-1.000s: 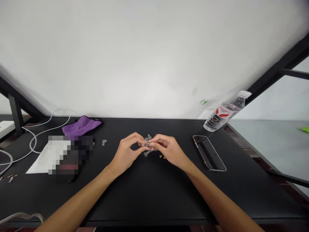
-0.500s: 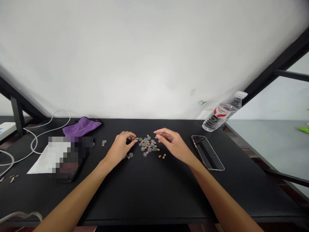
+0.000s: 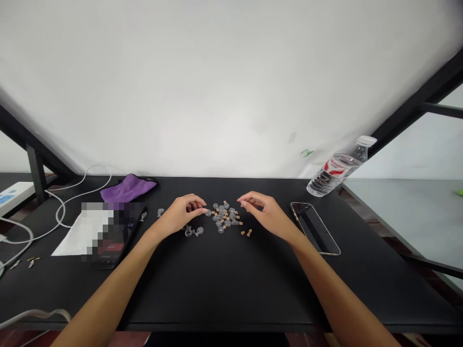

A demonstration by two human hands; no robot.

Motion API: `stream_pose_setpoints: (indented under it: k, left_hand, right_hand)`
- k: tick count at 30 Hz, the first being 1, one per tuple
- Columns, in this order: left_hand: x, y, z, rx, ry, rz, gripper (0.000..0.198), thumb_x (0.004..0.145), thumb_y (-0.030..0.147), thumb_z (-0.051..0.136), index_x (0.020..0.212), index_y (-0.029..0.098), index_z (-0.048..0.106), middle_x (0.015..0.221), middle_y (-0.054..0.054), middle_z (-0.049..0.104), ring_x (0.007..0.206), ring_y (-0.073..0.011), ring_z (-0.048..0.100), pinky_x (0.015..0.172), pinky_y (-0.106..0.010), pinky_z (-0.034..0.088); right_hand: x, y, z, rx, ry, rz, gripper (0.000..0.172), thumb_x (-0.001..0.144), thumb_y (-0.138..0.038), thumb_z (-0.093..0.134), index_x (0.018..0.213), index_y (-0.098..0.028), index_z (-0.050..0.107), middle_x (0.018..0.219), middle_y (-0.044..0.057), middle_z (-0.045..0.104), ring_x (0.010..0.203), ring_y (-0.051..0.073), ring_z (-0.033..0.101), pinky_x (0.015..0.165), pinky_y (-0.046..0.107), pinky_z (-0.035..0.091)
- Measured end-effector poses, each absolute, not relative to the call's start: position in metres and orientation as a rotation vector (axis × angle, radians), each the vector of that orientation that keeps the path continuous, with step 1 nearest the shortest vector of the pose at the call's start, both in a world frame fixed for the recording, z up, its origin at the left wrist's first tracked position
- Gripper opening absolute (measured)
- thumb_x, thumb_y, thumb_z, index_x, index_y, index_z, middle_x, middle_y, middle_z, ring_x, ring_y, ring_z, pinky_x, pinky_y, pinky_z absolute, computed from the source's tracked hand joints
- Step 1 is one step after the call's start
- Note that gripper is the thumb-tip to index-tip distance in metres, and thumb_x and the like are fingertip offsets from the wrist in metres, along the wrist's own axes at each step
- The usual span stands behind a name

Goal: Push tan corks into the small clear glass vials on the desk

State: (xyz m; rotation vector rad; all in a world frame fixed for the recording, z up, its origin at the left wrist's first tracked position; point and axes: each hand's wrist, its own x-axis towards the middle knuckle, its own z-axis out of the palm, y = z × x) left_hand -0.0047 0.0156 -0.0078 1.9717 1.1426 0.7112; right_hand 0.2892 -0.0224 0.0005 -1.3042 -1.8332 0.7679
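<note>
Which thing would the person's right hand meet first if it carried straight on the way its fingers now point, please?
Most likely the cluster of small cork-stoppered glass bottles on the black table, just beyond the fingertips of the right hand. Depth is unclear, so the hand might pass just above the nearest bottles.

A person's left hand (image 3: 178, 215) and right hand (image 3: 267, 216) hovered empty, fingers curled, on either side of a cluster of tiny corked glass bottles (image 3: 223, 217) on a black table (image 3: 217, 289). Two more bottles (image 3: 193, 232) lay just below the left hand, and loose corks (image 3: 247, 233) sat near the right. A phone (image 3: 314, 228) and a water bottle (image 3: 336, 168) stood farther right, a purple pouch (image 3: 128, 189) farther left.
</note>
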Motion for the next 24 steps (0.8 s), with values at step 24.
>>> stream_pose_setpoints:
  k: [24]
  left_hand:
    - [-0.004,0.003,0.002,2.14,0.94,0.526,0.011,0.09,0.03,0.067,0.086,0.02,0.068,0.081,0.0,0.058,0.072,-0.0145,0.051,0.065,-0.026,0.042]
  right_hand:
    - [0.323,-0.024,0.01,-1.319,-2.319,1.208,0.018,0.089,-0.033,0.066,0.09,-0.017,0.072,0.073,0.002,0.064,0.066,0.015,0.057,0.061,0.026,0.045]
